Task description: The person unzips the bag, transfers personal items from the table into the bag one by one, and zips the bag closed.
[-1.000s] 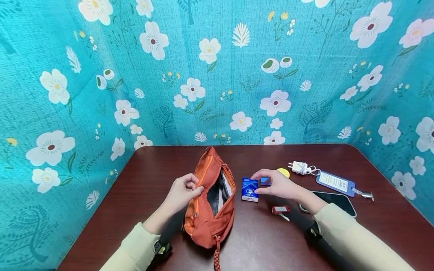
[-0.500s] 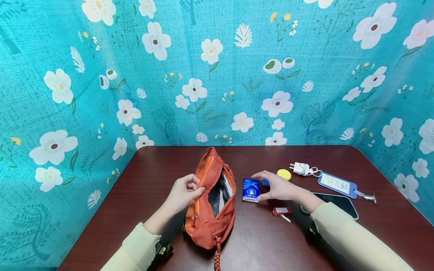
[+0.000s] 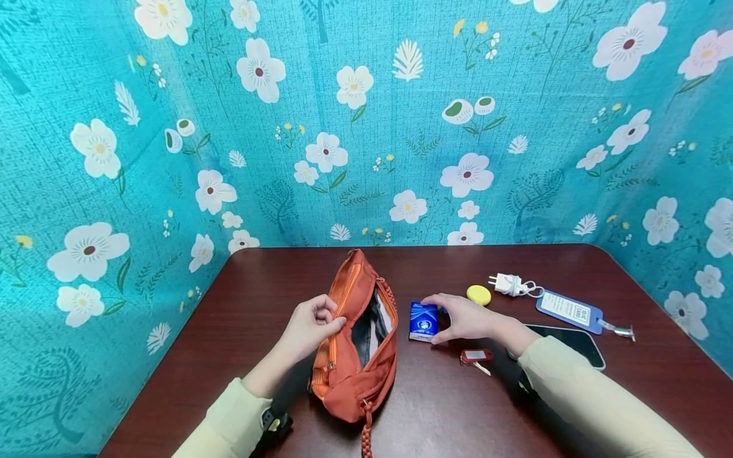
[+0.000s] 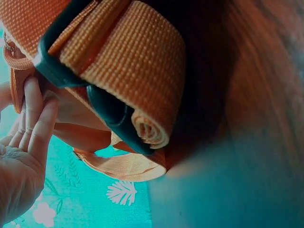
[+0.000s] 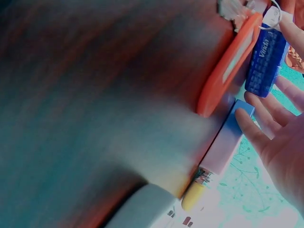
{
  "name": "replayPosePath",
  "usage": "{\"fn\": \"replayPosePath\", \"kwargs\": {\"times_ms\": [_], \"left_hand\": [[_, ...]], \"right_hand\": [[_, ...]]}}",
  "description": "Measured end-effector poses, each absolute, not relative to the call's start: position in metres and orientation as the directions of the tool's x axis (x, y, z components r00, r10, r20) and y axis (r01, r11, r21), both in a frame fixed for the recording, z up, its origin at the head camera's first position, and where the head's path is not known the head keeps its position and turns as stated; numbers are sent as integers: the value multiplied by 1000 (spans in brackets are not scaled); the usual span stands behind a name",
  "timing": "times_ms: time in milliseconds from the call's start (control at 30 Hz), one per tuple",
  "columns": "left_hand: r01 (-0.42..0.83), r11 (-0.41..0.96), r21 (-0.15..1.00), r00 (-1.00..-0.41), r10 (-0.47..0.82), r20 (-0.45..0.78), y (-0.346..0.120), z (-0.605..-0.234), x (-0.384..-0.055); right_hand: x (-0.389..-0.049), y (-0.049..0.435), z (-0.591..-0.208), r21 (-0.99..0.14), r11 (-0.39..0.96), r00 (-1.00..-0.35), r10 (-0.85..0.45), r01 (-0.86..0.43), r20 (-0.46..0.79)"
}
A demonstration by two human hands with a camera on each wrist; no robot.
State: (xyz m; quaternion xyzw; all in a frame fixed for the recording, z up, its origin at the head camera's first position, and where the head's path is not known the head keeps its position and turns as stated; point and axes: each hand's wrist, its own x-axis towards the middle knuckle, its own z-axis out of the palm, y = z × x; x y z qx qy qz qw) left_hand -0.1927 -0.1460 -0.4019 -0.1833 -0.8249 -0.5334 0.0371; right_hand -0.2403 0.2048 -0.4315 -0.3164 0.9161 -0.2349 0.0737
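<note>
An orange-red waist bag (image 3: 361,350) lies on the table with its main pocket gaping, dark and white lining inside. At its left edge, by the orange zip, my left hand (image 3: 309,327) pinches the fabric between thumb and curled fingers. In the left wrist view the bag's rolled webbing strap (image 4: 137,61) and dark buckle fill the top. My right hand (image 3: 466,316) spans a blue tissue pack (image 3: 422,321), fingertips at its far end and thumb at its near corner. The right wrist view shows the pack (image 5: 267,59) between thumb and fingers.
Around my right arm lie a key with red tag (image 3: 476,356), a phone (image 3: 569,343), a yellow round case (image 3: 478,294), a white charger (image 3: 506,284) and a blue card holder (image 3: 567,310). A small blue block (image 5: 228,137) sits behind the hand. A floral curtain (image 3: 366,127) hangs behind.
The right hand's fingers spread, then came in around both ends of the tissue pack, moving slightly left. The left hand and the bag have stayed in place.
</note>
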Motion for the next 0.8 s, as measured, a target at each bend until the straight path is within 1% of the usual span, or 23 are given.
{"fn": "replayPosePath", "kwargs": {"times_ms": [133,367,500,633,667,800], "left_hand": [[342,371,863,-931,259,258,-146,-403,-193],[335,361,870,-933,256,252,-145,-403,-192],[311,349,884,-939,258,229,-144,-397,-187],[301,348,888,-942,256,218,-144,-397,-187],[310,346,885,-939,255,229,-145,-402,-190],[337,349,874,-932,258,256,-145,-402,-191]], "right_hand": [[-240,206,-431,-487,686,-788,-615,-541,8],[-240,207,-433,-510,659,-782,-622,-553,43],[-238,209,-431,-547,643,-793,-606,-536,65],[-235,210,-426,-582,642,-820,-567,-499,79],[-235,210,-424,-590,639,-825,-559,-494,84],[-236,210,-413,-626,593,-824,-546,-507,149]]}}
